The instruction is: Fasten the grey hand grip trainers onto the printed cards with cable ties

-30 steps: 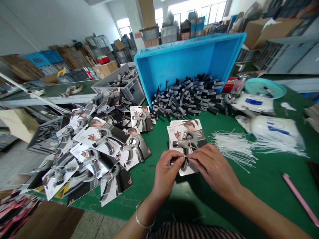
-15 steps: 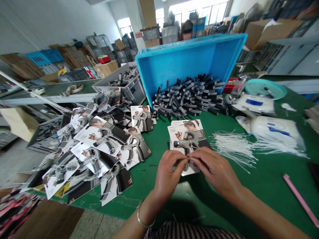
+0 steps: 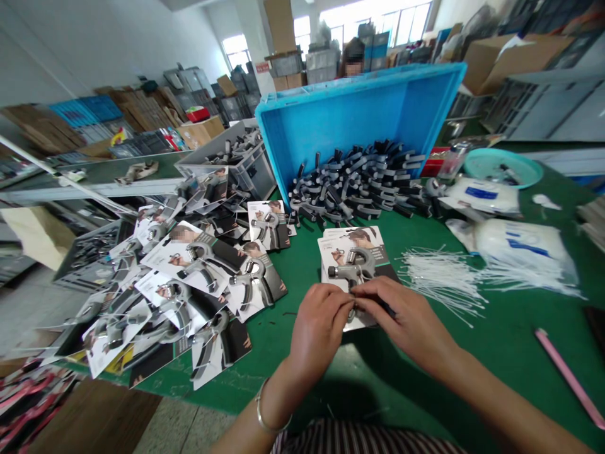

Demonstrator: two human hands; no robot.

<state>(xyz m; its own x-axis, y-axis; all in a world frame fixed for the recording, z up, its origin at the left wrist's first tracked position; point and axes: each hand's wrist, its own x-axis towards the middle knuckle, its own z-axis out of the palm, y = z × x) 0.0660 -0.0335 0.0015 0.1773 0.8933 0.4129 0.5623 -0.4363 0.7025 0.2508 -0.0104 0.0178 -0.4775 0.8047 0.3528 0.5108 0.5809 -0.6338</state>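
Observation:
A grey and black hand grip strengthener (image 3: pixel 366 261) lies on a printed backing card (image 3: pixel 333 239), on top of a small stack of such cards in front of me. Over its lower part, my left hand (image 3: pixel 321 321) and my right hand (image 3: pixel 401 312) meet fingertip to fingertip. Both are closed in a pinch, and what sits between the fingertips is too small and covered to make out. The fingers hide the lower end of the strengthener. White cable ties (image 3: pixel 439 277) lie in a loose heap to the right of my right hand.
Carded hand grips (image 3: pixel 208 265) pile up at the left. A blue crate (image 3: pixel 340 113) on its side spills loose grips (image 3: pixel 359 183). Right of it are plastic bags (image 3: pixel 524 246), a turquoise basin (image 3: pixel 503 165) and a pink strip (image 3: pixel 567 378). Another person is behind the crate.
Both hands have stayed over the card, with only a slight shift of the fingers. The left hand has turned a little, its fingers now closer together.

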